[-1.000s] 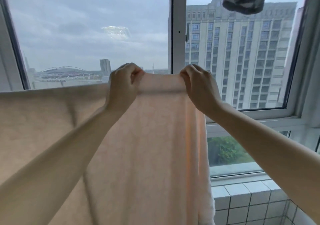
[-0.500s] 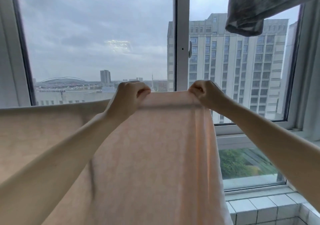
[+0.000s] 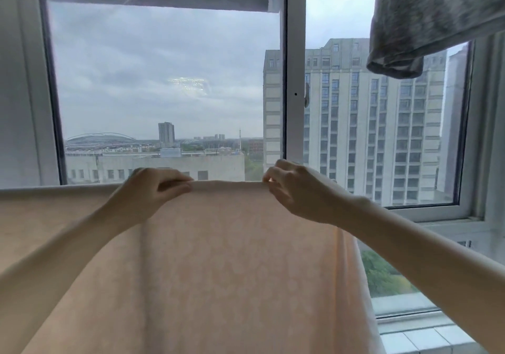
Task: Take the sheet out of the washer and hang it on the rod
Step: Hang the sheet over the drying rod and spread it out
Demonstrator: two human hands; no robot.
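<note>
Pinching the top edge of the peach sheet (image 3: 232, 266) with both hands, the person is holding it spread before the window (image 3: 294, 53). The left hand (image 3: 153, 187) and right hand (image 3: 296, 189) are each gripping the upper fold between thumb and curled fingers, with a short stretch of cloth between them. The sheet is out of the washer, so that part is looking done. No rod is showing; whether the straight edge running off left is already lying over one cannot be told. A grey garment (image 3: 426, 26) is hanging higher at the right, so draping and evening out are probably remaining.
</note>
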